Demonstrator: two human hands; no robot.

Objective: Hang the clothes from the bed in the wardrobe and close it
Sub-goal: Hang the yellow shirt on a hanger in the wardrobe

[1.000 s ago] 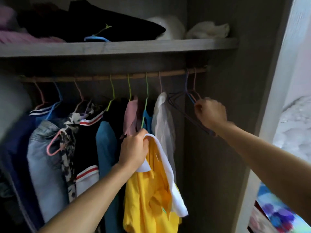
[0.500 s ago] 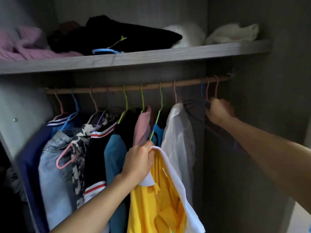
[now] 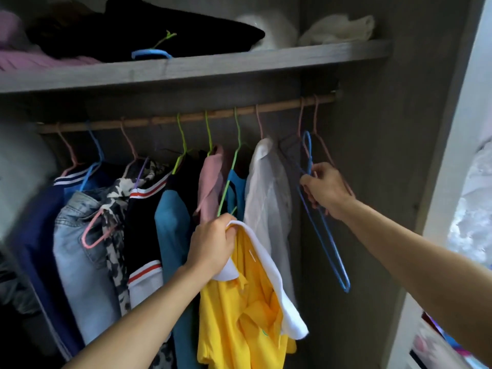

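Note:
My left hand [image 3: 213,243] grips a yellow shirt [image 3: 239,310] with a white collar, held up in front of the hanging clothes. My right hand [image 3: 326,189] is closed on an empty blue wire hanger [image 3: 326,243]; its hook is off the wooden rail [image 3: 279,106] and sits just below it. Two empty pink hangers [image 3: 315,115] still hang on the rail beside it, at the wardrobe's right end. The rail holds several garments on coloured hangers, among them a white shirt [image 3: 266,198] and a teal top [image 3: 170,222].
A grey shelf [image 3: 213,66] above the rail carries folded dark, pink and white clothes and a blue hanger [image 3: 150,54]. The wardrobe's side panel [image 3: 386,155] and pale door frame [image 3: 458,145] stand at the right; bright bedding [image 3: 476,203] shows beyond.
My right hand has lifted the blue hanger off the rail and pulled it down and out. My left hand keeps the yellow shirt in about the same place.

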